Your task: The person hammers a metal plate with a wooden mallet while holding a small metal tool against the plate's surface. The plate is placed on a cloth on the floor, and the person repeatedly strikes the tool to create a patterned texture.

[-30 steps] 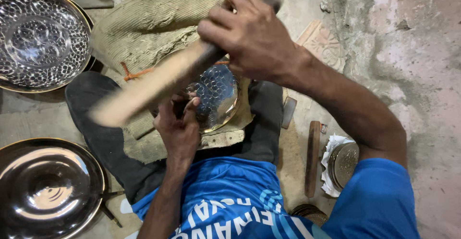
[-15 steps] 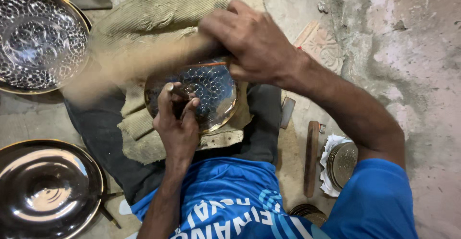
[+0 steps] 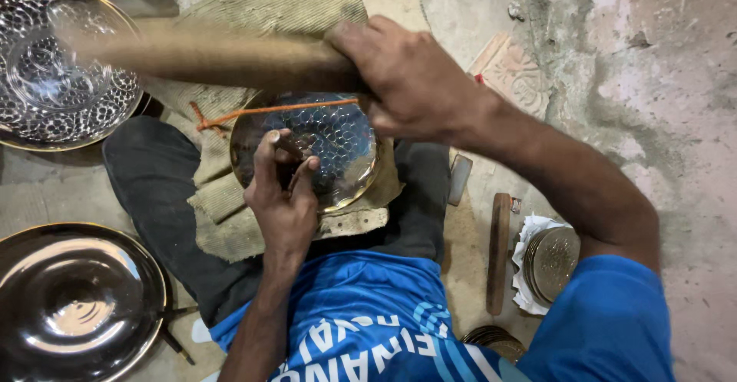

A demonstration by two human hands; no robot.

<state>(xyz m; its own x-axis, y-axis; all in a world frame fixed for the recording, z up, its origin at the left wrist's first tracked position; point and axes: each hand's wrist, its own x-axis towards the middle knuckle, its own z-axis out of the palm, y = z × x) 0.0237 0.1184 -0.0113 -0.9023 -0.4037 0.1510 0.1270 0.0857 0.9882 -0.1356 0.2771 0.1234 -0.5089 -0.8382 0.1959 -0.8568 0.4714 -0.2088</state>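
My right hand [image 3: 411,82] grips the wooden stick [image 3: 223,53], my left hand [image 3: 282,190] pinches a small punch [image 3: 285,145] on the half-dimpled plate [image 3: 338,148], rim side bare.

no packages, labels, signs, screens visible

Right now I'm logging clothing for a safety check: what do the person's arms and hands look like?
Both hands, left and right, are bare, no gloves. Forearms are uncovered. A short blue sleeve covers the right upper arm, part of a blue shirt with white lettering.
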